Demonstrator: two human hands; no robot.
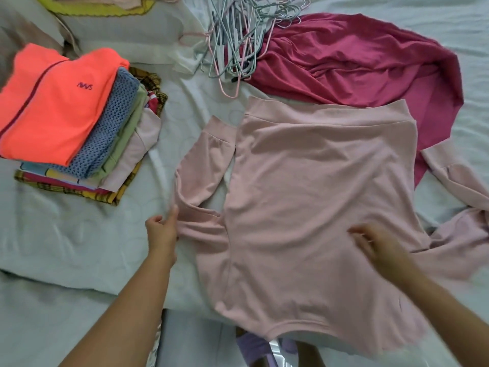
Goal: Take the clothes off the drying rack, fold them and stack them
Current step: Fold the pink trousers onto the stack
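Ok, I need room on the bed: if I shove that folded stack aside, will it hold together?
Probably not neatly. The folded stack already fans out, layers stepped sideways, so a push would likely slide the orange top off. The wrinkled bedsheet looks soft and may drag the bottom plaid layer.

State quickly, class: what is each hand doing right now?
Left hand: pinches the pink top by its sleeve.
Right hand: lies on the pink top, blurred; open or closed cannot be told.

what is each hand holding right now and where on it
The left hand pinches the pink sweatshirt by its sleeve, at the bend. The right hand is on its body, too blurred to tell a grip.
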